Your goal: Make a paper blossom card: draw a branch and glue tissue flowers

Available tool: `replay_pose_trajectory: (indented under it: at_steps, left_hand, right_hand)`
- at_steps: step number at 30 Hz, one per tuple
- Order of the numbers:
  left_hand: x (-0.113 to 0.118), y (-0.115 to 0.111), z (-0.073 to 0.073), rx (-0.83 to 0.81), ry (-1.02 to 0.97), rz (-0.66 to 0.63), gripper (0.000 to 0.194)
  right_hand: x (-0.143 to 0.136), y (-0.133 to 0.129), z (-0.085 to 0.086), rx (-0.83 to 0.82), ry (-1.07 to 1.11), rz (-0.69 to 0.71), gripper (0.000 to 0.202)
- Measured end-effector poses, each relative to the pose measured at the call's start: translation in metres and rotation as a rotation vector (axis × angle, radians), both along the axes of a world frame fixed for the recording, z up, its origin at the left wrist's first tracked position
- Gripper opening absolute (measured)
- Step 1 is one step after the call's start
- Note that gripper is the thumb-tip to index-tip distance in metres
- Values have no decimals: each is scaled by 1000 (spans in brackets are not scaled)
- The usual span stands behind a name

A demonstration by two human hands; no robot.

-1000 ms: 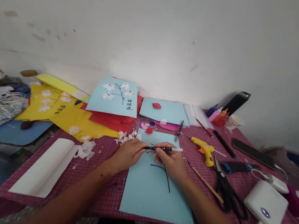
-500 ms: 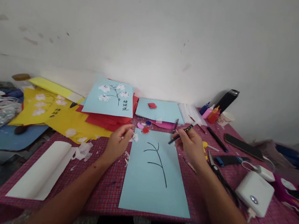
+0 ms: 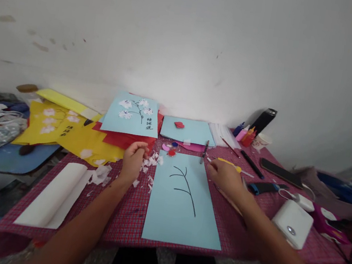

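A light blue sheet lies on the checked cloth, bearing a black line drawing of a branch. At its upper left, my left hand hovers by white paper scraps; its fingers are loosely bent, with nothing visible in them. To the right of the sheet, my right hand is closed with its fingers turned down, hiding what they hold, if anything. A small white tip shows beside its fingertips. Behind that hand lies a yellow-handled tool, partly covered. A black pen lies at the sheet's top right.
A finished blue flower picture rests on red and yellow papers at the back left. A folded white sheet lies at the left. On the right are paint bottles, a phone, a black-blue cutter and a white power bank.
My right hand has moved slightly right and down; the pen it held no longer shows. My left hand has shifted left, uncovering more paper scraps. The view has tilted slightly.
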State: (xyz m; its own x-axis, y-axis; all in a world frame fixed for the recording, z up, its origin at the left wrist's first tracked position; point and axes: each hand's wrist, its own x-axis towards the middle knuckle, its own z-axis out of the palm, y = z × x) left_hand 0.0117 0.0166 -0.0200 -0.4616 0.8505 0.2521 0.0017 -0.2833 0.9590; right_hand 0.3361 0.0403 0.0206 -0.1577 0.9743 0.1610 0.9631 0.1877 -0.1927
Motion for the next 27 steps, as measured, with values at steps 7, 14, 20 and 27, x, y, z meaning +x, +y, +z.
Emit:
replay_pose_trajectory:
  at_steps: [7,14,20,27]
  left_hand:
    - [9,-14,4,72,749,-283,25]
    - [11,-21,3,77,1385,-390,23]
    - [-1,-18,7,-21,1472,-234,20]
    - [5,-25,6,35,1508,-289,25]
  right_hand:
    - [-34,29,-11,10,53,19,25]
    - [-31,36,-24,99,97,-38,27]
    - [-15,35,-26,97,113,-51,25]
    - [-14,22,-24,-102,93,218,25]
